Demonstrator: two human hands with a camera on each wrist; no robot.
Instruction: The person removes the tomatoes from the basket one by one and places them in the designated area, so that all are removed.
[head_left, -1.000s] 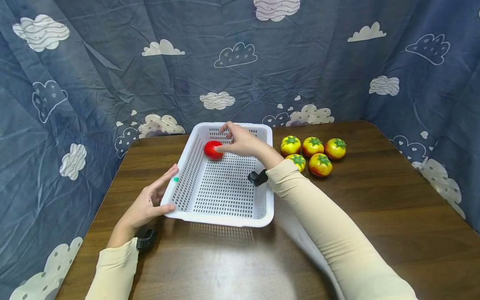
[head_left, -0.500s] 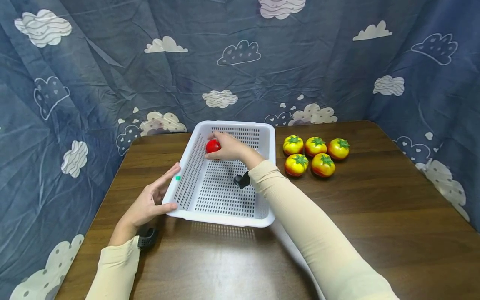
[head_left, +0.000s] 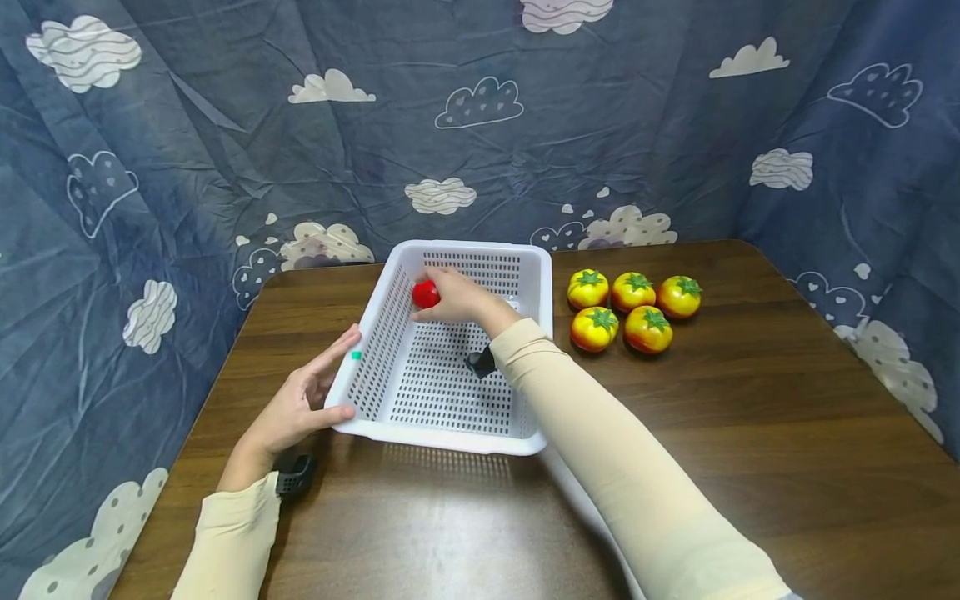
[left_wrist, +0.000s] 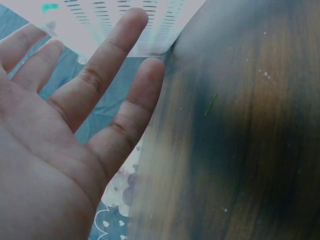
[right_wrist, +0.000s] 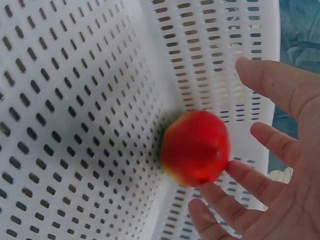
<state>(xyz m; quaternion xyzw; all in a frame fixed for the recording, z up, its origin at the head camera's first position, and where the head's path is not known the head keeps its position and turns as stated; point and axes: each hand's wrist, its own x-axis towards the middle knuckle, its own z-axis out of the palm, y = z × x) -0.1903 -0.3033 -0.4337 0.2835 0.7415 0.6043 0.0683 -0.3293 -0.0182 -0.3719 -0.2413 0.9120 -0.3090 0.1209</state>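
Note:
A white perforated plastic basket (head_left: 450, 443) stands on the table, and a red toy tomato (head_left: 425, 293) lies in its far left corner. In the right wrist view the tomato (right_wrist: 196, 148) shows its smooth red side, with yellow along its edge. My right hand (head_left: 459, 296) is inside the basket with its fingers spread around the tomato; some fingertips are right at its surface and the thumb stands apart. My left hand (head_left: 296, 404) is at the basket's left side, thumb near the front corner of the rim. Its fingers (left_wrist: 92, 77) look straight and spread in the left wrist view.
Several yellow-red toy tomatoes (head_left: 594, 329) with green leaf tops stand grouped on the table right of the basket. The brown wooden table (head_left: 780, 392) reaches back to a blue cloud-print curtain (head_left: 645, 125). A green mark (head_left: 356, 355) sits on the basket's left rim.
My right hand has moved left and lower to the red tomato in the basket, its arm now off the tomatoes at right. The left hand keeps its place by the rim.

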